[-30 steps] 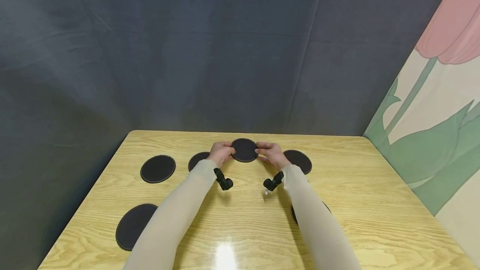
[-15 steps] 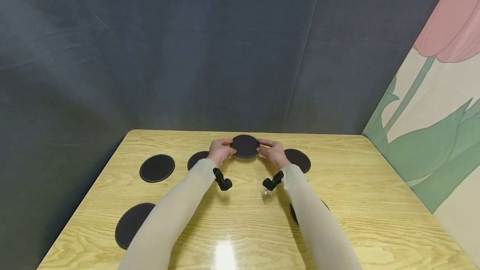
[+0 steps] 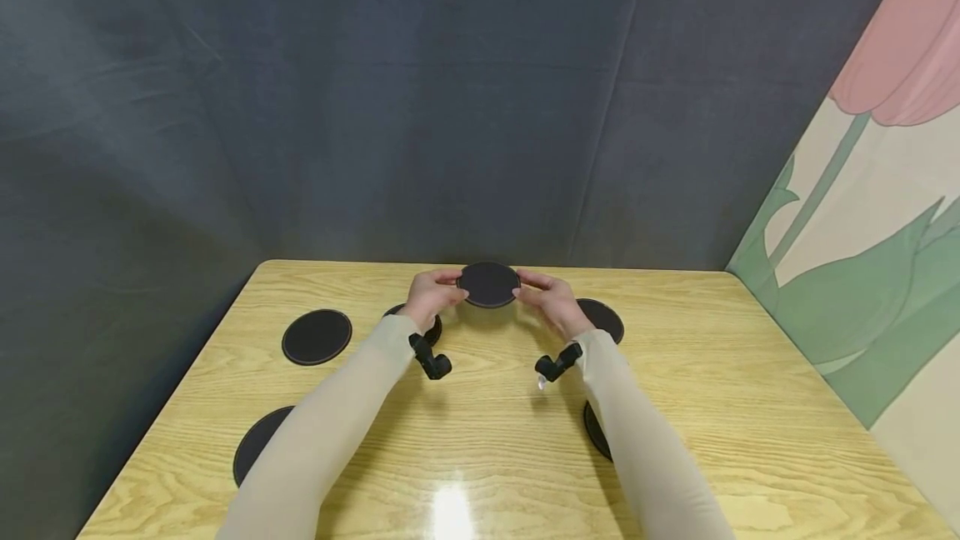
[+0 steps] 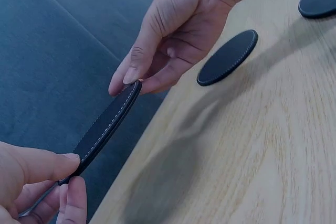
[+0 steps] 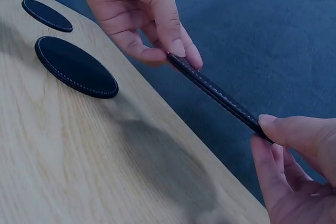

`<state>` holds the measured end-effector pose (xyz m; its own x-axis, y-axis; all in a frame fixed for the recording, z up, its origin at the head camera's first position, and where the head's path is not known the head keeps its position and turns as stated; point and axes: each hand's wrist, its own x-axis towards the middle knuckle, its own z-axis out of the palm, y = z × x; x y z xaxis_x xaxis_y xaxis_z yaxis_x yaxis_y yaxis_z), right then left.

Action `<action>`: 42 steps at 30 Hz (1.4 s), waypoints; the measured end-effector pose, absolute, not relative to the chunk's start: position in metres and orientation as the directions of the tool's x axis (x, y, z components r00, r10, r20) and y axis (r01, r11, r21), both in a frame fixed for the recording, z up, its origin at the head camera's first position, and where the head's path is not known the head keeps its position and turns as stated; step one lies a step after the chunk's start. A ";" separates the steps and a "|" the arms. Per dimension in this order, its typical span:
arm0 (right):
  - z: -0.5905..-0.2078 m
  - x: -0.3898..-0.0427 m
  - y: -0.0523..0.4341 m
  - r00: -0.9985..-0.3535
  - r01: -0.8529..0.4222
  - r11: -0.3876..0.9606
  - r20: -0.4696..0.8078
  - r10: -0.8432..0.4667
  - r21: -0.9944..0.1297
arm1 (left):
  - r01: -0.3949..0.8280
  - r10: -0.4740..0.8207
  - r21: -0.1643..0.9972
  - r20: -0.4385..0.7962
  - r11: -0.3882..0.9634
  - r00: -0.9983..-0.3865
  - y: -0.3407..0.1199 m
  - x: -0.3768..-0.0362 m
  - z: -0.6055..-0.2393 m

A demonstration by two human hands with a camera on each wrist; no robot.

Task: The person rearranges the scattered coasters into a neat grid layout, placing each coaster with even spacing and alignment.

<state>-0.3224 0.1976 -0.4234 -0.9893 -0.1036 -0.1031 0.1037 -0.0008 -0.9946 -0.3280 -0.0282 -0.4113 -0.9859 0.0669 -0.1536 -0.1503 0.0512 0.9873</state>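
Above the far edge of the desk (image 3: 697, 373), seen from the head camera, a flat round black coaster (image 3: 488, 284) is held in the air between two hands. The left hand (image 3: 429, 297) pinches its left rim and the right hand (image 3: 551, 303) pinches its right rim, so the disc lies level between the two grips and clear of the wood. Four more black coasters lie flat on the desk: one at far left (image 3: 317, 337), one half hidden behind the left wrist (image 3: 432, 330), one beside the right wrist (image 3: 604, 319), and one at the near left edge (image 3: 253, 445). A fifth dark disc (image 3: 596, 430) shows partly under the right forearm. Both arms wear pale sleeves, each with a small black camera mount at the wrist.

From the left wrist camera, the coaster (image 4: 107, 126) appears edge-on, thin, dark, with a line of pale stitching along its rim. The left hand (image 4: 37, 184) pinches the near end between thumb and fingers; the right hand (image 4: 170, 40) pinches the far end. Another coaster (image 4: 227, 57) lies flat on the desk (image 4: 262, 150) just below the right hand.

From the right wrist camera, the same coaster (image 5: 218, 94) runs slantwise, stitched rim showing. The right hand (image 5: 294, 171) pinches its near end, the left hand (image 5: 139, 14) its far end. Two coasters lie on the desk (image 5: 63, 161) beyond, one nearer (image 5: 76, 66), one farther (image 5: 47, 15).
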 end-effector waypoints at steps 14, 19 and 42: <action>-0.411 -0.313 0.195 -0.983 0.108 -0.154 -0.082 -0.162 -0.982 | -0.124 0.130 0.992 -0.120 -0.030 -0.984 -0.039 -0.319 -0.397; -0.407 -0.311 0.195 -0.983 0.114 -0.145 -0.090 -0.158 -0.983 | -0.113 0.128 0.993 -0.109 -0.031 -0.986 -0.042 -0.316 -0.394; -0.410 -0.298 0.195 -0.988 0.027 0.258 -0.065 -0.138 -0.966 | -0.043 0.120 0.992 -0.057 0.117 -0.991 -0.051 -0.303 -0.406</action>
<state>-0.2983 0.1952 -0.4103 -0.9883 -0.1383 -0.0646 0.0270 0.2578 -0.9658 -0.3028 -0.0513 -0.4058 -0.9912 0.1195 -0.0569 -0.0428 0.1174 0.9922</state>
